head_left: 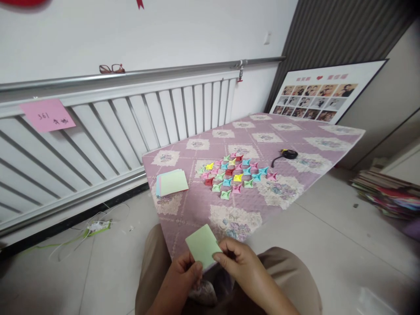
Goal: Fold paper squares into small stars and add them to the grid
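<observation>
Pale green and square, 1 paper sheet (202, 245) is held between the 2 bare hands, above the near end of the bench (195, 208), which has a purple floral cloth. The left hand (185, 272) pinches its lower edge, thumb on top and fingers curled beneath; the right hand (239, 259) grips its right corner between thumb and bent fingers. Both hands are nearly closed, with only the paper in hold.

Beyond the hands, towards the middle of the bench, sits a cluster of small folded paper figures (238, 177) in green, pink, blue, yellow and red. About 27 can be counted, though some crowd together, so the exact number is uncertain. Near the bench's left edge lies 1 stack of square paper (174, 182), green on top with pink and blue edges showing; its sheets cannot be counted. Close to the right edge is 1 coiled black cord (289, 154) with a yellow part.

On the white metal radiator hangs 1 pink paper note (48, 115) reading "361", with further handwriting too unclear to read. Past the far edge leans 1 white photo board (315, 94) with 15 pictures in 3 rows of 5, under 1 red heart flanked by red characters too blurred to read.
</observation>
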The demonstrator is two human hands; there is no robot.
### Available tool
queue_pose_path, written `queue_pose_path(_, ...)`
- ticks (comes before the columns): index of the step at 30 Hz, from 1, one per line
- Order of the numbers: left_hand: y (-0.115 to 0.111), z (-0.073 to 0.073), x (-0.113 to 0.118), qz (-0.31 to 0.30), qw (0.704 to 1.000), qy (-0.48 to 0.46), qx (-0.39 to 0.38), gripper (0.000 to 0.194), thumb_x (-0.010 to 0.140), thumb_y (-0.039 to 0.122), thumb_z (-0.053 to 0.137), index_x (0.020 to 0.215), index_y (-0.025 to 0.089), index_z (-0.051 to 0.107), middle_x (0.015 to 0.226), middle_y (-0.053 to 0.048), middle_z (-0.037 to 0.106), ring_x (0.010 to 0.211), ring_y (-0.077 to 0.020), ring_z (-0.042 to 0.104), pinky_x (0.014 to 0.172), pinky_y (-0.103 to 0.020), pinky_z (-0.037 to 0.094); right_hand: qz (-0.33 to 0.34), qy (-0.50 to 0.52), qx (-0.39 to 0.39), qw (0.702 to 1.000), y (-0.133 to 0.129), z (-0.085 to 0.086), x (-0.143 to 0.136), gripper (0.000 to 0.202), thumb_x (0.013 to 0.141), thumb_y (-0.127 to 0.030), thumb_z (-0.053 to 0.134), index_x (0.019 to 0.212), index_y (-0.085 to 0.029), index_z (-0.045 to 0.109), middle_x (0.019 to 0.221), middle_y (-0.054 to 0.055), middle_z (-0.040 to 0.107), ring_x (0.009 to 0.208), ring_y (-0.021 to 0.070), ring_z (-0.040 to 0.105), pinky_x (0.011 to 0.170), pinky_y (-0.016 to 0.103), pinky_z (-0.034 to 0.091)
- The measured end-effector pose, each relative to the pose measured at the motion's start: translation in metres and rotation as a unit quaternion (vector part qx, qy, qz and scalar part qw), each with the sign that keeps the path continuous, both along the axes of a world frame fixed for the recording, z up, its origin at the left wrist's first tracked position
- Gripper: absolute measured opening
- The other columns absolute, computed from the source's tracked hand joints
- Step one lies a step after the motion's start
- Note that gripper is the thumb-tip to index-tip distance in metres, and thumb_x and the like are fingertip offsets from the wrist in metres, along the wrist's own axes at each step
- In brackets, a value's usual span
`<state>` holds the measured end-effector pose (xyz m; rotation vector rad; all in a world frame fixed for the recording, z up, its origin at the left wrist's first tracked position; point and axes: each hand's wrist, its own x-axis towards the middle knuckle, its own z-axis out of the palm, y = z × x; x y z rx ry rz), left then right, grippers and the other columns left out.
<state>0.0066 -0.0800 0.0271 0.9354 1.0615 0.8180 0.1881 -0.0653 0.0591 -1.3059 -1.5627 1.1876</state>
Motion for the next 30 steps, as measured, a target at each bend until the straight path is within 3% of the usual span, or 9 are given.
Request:
queue_pose_path(4,0.005,0.0,-0.003,-0.005,0.999,0.028,0.013,0.033,0.073,0.049,0.065,0.072,0.016,0.057,0.061,0.004,0.048,0.055,-0.0102,0.039,0.056,-0.022,0.031,0.0,0.023,-0.029,0.999,0.006,-0.015,0.0,0.028,0.079,-0.039,0.056,0.061,-0.02,0.045,0.06,-0.006,0.039,0.059,0.0107,0.037,0.056,0.023,0.031)
queue_pose_path(8,0.025,-0.009,-0.008,-0.017,0.989,0.134,0.067,0.028,0.076,0.043,0.059,0.074,0.015,0.059,0.066,0.001,0.055,0.061,-0.0135,0.047,0.059,-0.024,0.036,-0.021,0.01,-0.039,0.999,0.021,-0.039,-0.004,0.031,0.079,-0.043,0.054,0.06,-0.021,0.043,0.058,-0.006,0.039,0.056,0.0104,0.038,0.054,0.023,0.032)
queue_pose_path(12,0.05,-0.025,-0.011,-0.058,0.933,0.326,0.139,0.024,0.083,0.031,0.045,0.08,0.015,0.063,0.076,-0.002,0.063,0.072,-0.0168,0.055,0.064,-0.025,0.04,-0.025,-0.035,-0.059,0.997,0.037,-0.066,-0.009,0.029,0.08,-0.041,0.049,0.06,-0.021,0.044,0.054,-0.005,0.048,0.051,0.0111,0.046,0.051,0.023,0.036)
queue_pose_path(16,0.066,-0.037,-0.013,-0.08,0.904,0.392,0.15,0.025,0.085,0.025,0.044,0.075,0.015,0.064,0.074,-0.002,0.065,0.071,-0.017,0.057,0.062,-0.025,0.039,-0.018,-0.056,-0.076,0.995,0.047,-0.081,-0.013,0.025,0.082,-0.038,0.045,0.062,-0.022,0.041,0.055,-0.002,0.056,0.045,0.0121,0.053,0.048,0.024,0.04)
queue_pose_path(19,0.071,-0.038,-0.015,-0.102,0.883,0.43,0.156,0.023,0.085,0.024,0.046,0.076,0.015,0.065,0.076,-0.003,0.067,0.072,-0.0178,0.059,0.062,-0.025,0.038,-0.012,-0.082,-0.067,0.994,0.05,-0.084,-0.014,0.022,0.082,-0.035,0.044,0.064,-0.023,0.043,0.055,-0.003,0.057,0.043,0.0127,0.053,0.045,0.024,0.04)
queue_pose_path(25,0.078,-0.029,-0.019,-0.156,0.842,0.494,0.151,0.025,0.085,0.026,0.047,0.076,0.016,0.068,0.081,-0.006,0.071,0.073,-0.0201,0.063,0.063,-0.027,0.04,-0.056,-0.155,0.041,0.986,0.05,-0.077,-0.005,0.005,0.078,-0.024,0.054,0.074,-0.022,0.051,0.07,0.0,0.056,0.07,0.0184,0.056,0.068,0.031,0.044)
queue_pose_path(27,0.079,-0.026,-0.018,-0.169,0.828,0.514,0.148,0.025,0.085,0.028,0.047,0.077,0.017,0.068,0.083,-0.007,0.072,0.075,-0.0208,0.064,0.066,-0.027,0.041,-0.026,-0.17,0.105,0.979,0.049,-0.076,-0.004,0.003,0.077,-0.019,0.056,0.078,-0.022,0.056,0.081,0.003,0.059,0.082,0.0202,0.057,0.076,0.033,0.044)
queue_pose_path(30,0.081,-0.022,-0.017,-0.183,0.809,0.54,0.145,0.025,0.085,0.03,0.047,0.081,0.018,0.069,0.086,-0.008,0.072,0.078,-0.0221,0.065,0.069,-0.029,0.043,0.054,-0.206,0.228,0.95,0.049,-0.079,-0.004,0.021,0.074,-0.011,0.062,0.091,-0.022,0.06,0.097,0.005,0.062,0.095,0.0217,0.056,0.085,0.035,0.044)
